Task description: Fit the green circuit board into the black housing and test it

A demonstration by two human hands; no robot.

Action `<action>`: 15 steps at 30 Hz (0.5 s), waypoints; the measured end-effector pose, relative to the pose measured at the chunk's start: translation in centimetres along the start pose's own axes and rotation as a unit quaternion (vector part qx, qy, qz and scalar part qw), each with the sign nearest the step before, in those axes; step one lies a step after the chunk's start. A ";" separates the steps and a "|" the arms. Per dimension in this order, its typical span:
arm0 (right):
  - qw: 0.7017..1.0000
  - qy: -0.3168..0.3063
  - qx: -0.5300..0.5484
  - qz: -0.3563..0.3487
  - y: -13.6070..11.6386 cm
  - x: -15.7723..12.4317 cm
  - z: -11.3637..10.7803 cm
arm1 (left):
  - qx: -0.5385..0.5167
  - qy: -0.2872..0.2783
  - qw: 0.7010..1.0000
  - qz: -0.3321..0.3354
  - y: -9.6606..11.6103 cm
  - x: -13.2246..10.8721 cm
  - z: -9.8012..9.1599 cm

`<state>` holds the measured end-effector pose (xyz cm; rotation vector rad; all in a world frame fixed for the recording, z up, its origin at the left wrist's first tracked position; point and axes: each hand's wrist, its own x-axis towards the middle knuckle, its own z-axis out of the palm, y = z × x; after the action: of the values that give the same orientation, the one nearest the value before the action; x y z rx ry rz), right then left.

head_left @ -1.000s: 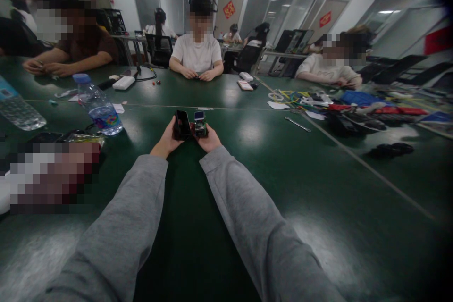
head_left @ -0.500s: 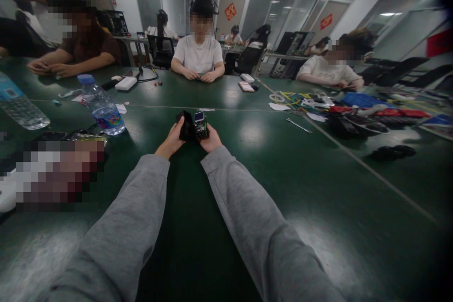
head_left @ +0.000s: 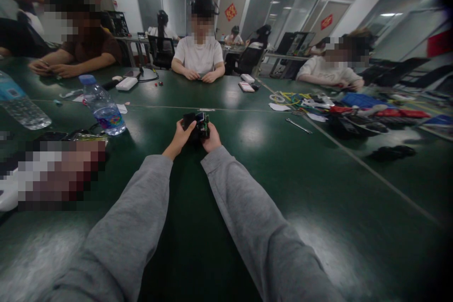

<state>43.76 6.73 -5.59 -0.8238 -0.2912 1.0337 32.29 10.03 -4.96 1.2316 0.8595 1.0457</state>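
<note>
Closely curled hands [head_left: 180, 138] [head_left: 213, 138] on case [head_left: 188, 118], board [head_left: 205, 127].

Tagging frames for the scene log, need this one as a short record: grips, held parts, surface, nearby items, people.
Left grip: holds black case
Right grip: holds circuit board
Held parts: side by side; cannot tell if joined
Surface: green table
To the left: bottle with blue cap
To the right: wrench, heap of cables and other items beyond
Opposite: seated person in white shirt
</note>
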 end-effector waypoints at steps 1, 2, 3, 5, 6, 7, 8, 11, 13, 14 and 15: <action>1.000 0.014 0.008 0.008 0.0 -0.1 0.1 | 0.006 0.004 1.000 0.011 0.0 -0.1 0.1; 0.999 0.028 0.013 0.015 0.0 -0.2 0.2 | 0.004 0.009 1.000 0.016 0.0 -0.2 0.2; 0.999 0.039 0.016 0.017 0.0 -0.3 0.4 | -0.003 0.014 1.000 0.016 0.0 -0.2 0.3; 0.999 0.043 0.008 -0.001 0.0 -0.6 0.7 | -0.028 0.025 0.999 0.010 -0.1 -0.2 0.3; 0.999 0.044 0.003 -0.009 0.0 -0.7 0.9 | -0.042 0.030 0.999 0.006 -0.1 -0.1 0.3; 0.999 0.042 -0.002 -0.017 0.0 -0.8 1.0 | -0.056 0.036 0.998 0.002 -0.1 0.0 0.3; 0.999 0.041 -0.008 -0.024 0.1 -0.8 1.1 | -0.069 0.040 0.997 -0.002 -0.2 0.1 0.3; 0.999 0.033 -0.024 -0.035 0.2 -1.1 1.1 | -0.096 0.043 0.994 -0.013 -0.3 0.3 0.2; 0.998 0.028 -0.032 -0.043 0.2 -1.2 1.1 | -0.100 0.045 0.994 -0.018 -0.4 0.4 0.3; 0.998 0.026 -0.033 -0.046 0.1 -1.3 1.1 | -0.102 0.045 0.994 -0.020 -0.4 0.4 0.3; 0.998 0.024 -0.035 -0.050 0.1 -1.3 1.1 | -0.106 0.047 0.993 -0.022 -0.4 0.5 0.3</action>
<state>42.35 6.14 -4.73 -0.8863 -0.3256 0.9132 32.77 10.39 -5.33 0.9890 0.8203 1.1357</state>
